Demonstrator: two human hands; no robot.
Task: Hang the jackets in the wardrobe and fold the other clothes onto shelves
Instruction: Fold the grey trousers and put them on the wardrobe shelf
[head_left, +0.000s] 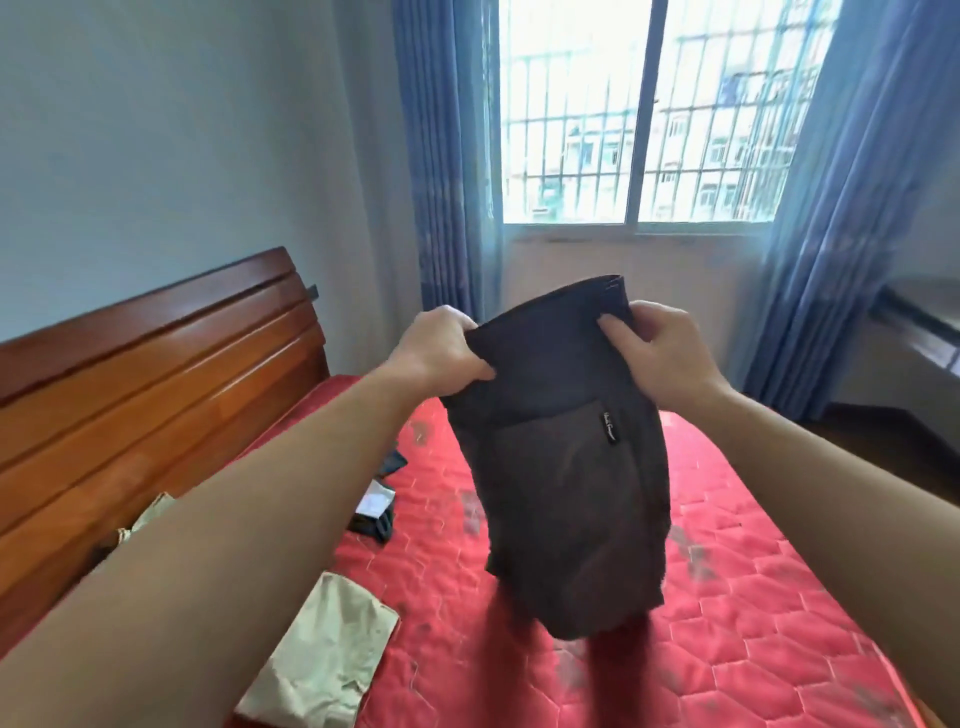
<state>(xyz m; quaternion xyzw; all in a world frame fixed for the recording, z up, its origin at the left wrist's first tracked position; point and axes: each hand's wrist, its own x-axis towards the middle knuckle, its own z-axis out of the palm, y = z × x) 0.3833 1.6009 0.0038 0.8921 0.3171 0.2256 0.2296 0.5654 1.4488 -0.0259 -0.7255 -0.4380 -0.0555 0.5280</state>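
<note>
A dark brown garment (561, 467), trousers by the look of the waistband and back pocket, hangs in the air above the red mattress (727, 597). My left hand (436, 351) grips the left end of its waistband. My right hand (652, 345) pinches the right end, thumb on the near side. The cloth droops down to just above the mattress. A beige garment (327, 654) lies crumpled at the lower left of the bed. Small dark clothes with a white label (376, 512) lie further back, partly behind my left forearm.
A wooden headboard (156, 384) runs along the left side of the bed. Blue curtains (441, 156) frame a barred window (644, 114) straight ahead. A dark-edged table (924, 332) stands at the right wall, with dark floor beneath it.
</note>
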